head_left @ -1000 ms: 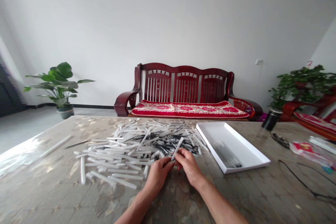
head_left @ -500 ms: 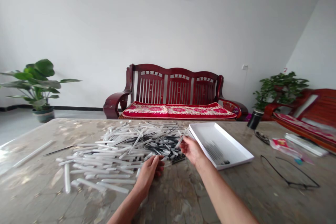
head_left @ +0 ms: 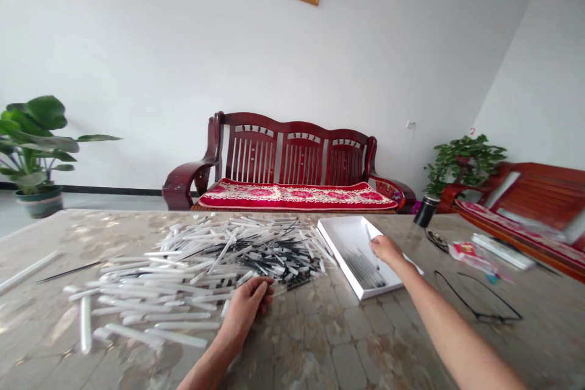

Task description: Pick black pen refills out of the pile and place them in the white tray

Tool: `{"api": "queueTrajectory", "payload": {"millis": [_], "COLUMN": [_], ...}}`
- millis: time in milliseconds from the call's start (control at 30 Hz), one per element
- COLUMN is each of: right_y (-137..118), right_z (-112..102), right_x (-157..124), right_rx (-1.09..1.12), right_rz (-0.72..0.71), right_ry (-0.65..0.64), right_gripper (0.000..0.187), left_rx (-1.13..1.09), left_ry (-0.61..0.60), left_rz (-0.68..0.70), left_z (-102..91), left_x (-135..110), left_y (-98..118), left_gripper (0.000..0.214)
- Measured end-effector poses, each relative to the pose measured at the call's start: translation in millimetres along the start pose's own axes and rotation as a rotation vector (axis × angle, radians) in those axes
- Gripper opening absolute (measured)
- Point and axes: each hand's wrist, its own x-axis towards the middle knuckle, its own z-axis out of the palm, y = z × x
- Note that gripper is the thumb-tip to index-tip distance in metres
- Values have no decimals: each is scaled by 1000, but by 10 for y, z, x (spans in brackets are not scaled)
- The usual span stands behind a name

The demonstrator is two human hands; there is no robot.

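Over the white box (head_left: 327, 245), my right hand (head_left: 387, 250) pinches a slim, whitish pen-like stick (head_left: 368, 232), its far end pointing up and away. Inside the box lies a row of similar pen-like sticks (head_left: 359, 263) with dark ends. My left hand (head_left: 249, 300) rests on the table at the near right edge of a big pile, its fingers curled inward; what they hold, if anything, is hidden. White tubes (head_left: 150, 292) make up the pile's left and near side, and short black-and-clear pieces (head_left: 287, 262) lie just beyond my left hand.
To the right lie eyeglasses (head_left: 479, 315), a red-and-clear plastic packet (head_left: 470, 254) and a long white box (head_left: 503, 250). A black cylinder (head_left: 426, 212) stands behind the open box. A red wooden bench (head_left: 278, 158) is beyond the table (head_left: 315, 347).
My right hand has moved right, from the pile's edge to above the white box, carrying the pen-like stick. My left hand stays beside the pile. The view has turned slightly right.
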Motion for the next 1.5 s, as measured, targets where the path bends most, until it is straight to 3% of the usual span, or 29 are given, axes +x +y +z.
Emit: {"api": "queueTrajectory", "payload": {"millis": [233, 433, 633, 733, 833, 1067, 1133, 1300, 1500], "right_y": [277, 289, 225, 59, -270, -1169, -1328, -1523, -1535], "right_z": [53, 136, 67, 16, 58, 520, 633, 809, 840], "right_x": [-15, -72, -165, -237, -370, -903, -1005, -1053, -910], "right_rx": [-230, -275, -314, -335, -305, -112, -101, -125, -163], "right_rz": [-23, -71, -98, -138, -254, -629, -661, -625, -575], "right_ry": [-144, -172, -162, -126, -84, -131, -132, -101, -40], "right_gripper": [12, 15, 14, 17, 24, 22, 23, 22, 24], "left_rx": [-5, 2, 46, 114, 185, 317, 338, 344, 342], "left_ry": [12, 11, 13, 40, 68, 123, 152, 186, 203], "left_rz": [-5, 6, 29, 50, 79, 136, 140, 89, 87], "left_z": [-9, 0, -3, -18, -32, -70, -87, -95, -72], "left_x": [-39, -61, -67, -54, -37, -40, -48, -62, -71], "left_y": [66, 90, 87, 67, 52, 83, 102, 149, 173], "left_gripper": [48, 49, 45, 43, 41, 32, 31, 27, 25]}}
